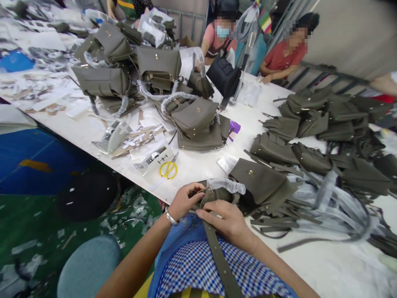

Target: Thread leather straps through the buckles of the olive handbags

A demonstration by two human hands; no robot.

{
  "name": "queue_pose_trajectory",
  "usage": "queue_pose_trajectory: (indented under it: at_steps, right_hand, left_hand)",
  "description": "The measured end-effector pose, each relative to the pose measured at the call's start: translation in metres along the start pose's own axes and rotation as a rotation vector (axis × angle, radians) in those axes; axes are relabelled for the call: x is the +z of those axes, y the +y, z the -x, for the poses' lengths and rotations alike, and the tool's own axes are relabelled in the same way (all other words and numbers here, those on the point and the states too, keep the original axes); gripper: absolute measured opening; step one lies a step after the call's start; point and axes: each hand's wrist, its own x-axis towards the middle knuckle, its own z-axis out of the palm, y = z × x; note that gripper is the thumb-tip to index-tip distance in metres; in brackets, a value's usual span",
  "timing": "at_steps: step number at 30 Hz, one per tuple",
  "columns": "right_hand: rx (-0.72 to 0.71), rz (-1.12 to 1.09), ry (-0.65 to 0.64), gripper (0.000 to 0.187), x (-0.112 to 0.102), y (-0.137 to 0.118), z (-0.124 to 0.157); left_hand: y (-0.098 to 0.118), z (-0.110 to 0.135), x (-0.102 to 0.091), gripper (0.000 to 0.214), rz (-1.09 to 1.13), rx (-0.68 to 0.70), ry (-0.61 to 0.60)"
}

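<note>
At the table's near edge lies an olive-green handbag (pixel 259 182) with its flap up and its handle (pixel 228 186) wrapped in clear plastic. Bent fingers of my left hand (pixel 187 200) pinch the strap's upper end at the bag's side, beside a thin gold-coloured metal piece (pixel 206 190) that looks like a buckle. My right hand (pixel 228 217) closes over the same olive strap (pixel 218 252) from the right. Below the hands, the strap hangs down over my checked apron (pixel 186 269). My fingers partly hide the joint between strap and bag.
Yellow-handled scissors (pixel 168 169) lie left of the handbag. Stacked olive handbags (pixel 198 118) stand ahead, and a pile of more bags (pixel 310 124) covers the right. Cardboard scraps (pixel 139 140) litter the left. Two masked-out co-workers sit opposite. A round stool (pixel 89 267) stands lower left.
</note>
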Motion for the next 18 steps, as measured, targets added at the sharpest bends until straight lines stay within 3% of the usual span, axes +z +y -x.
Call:
queue_pose_trajectory:
  at_steps: [3,10,13,15,18]
  right_hand:
    - [0.046,0.096,0.132,0.033,0.002,0.004,0.001]
    - [0.097,0.059,0.114,0.033,0.008,0.006,0.008]
    - [0.127,-0.096,0.143,0.037,0.007,0.005,0.009]
    - [0.255,-0.273,0.213,0.034,0.004,0.006,0.01]
    - [0.661,-0.606,0.374,0.026,0.005,0.015,0.011]
  left_hand:
    - [-0.003,0.0,0.001,0.022,-0.007,-0.008,-0.018]
    - [-0.007,0.003,0.003,0.019,-0.043,-0.011,0.027]
    - [-0.005,0.003,0.003,0.018,-0.058,-0.027,0.044]
    - [-0.002,0.003,0.005,0.019,-0.051,-0.053,0.037]
    - [0.002,0.002,0.009,0.022,-0.037,-0.1,0.053]
